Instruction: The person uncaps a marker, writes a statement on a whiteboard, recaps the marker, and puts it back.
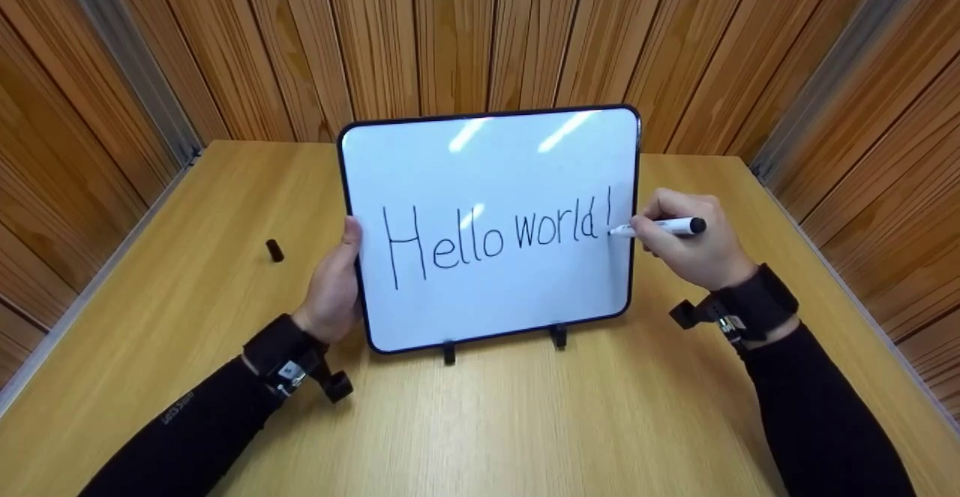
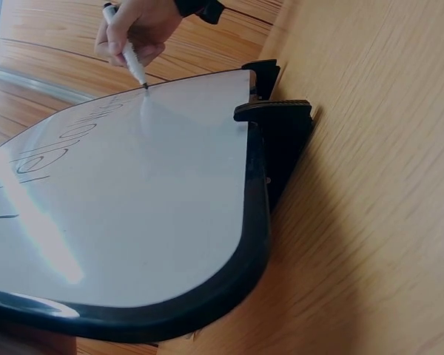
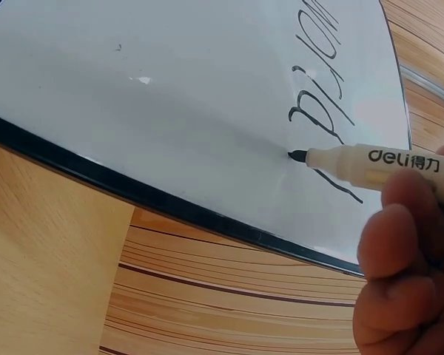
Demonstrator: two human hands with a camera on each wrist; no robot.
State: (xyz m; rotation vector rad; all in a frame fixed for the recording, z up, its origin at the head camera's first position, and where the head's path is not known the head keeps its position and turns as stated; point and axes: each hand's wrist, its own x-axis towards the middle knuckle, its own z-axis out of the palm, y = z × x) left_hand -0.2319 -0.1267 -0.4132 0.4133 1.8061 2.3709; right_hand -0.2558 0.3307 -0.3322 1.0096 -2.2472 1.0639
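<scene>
A whiteboard (image 1: pixel 510 294) with a black rim leans upright on a stand and bears "Hello world!" in black handwriting. My left hand (image 1: pixel 334 287) grips its left edge, thumb at the front rim and the other fingers hidden behind. At the right edge, my right hand (image 1: pixel 697 249) pinches a white marker (image 1: pixel 679 227) with a black end. In the right wrist view, the uncapped black tip of the marker (image 3: pixel 340 160) is right at the board's surface, below the exclamation stroke. A small black marker cap (image 1: pixel 275 250) stands on the table, left of the board.
Two black stand feet (image 1: pixel 449 352) jut out under the board's lower edge; the left wrist view shows the black stand (image 2: pixel 281 148) from the side. The wooden table (image 1: pixel 465 437) is bounded by wood-panelled walls (image 1: pixel 450 39) at the back and both sides.
</scene>
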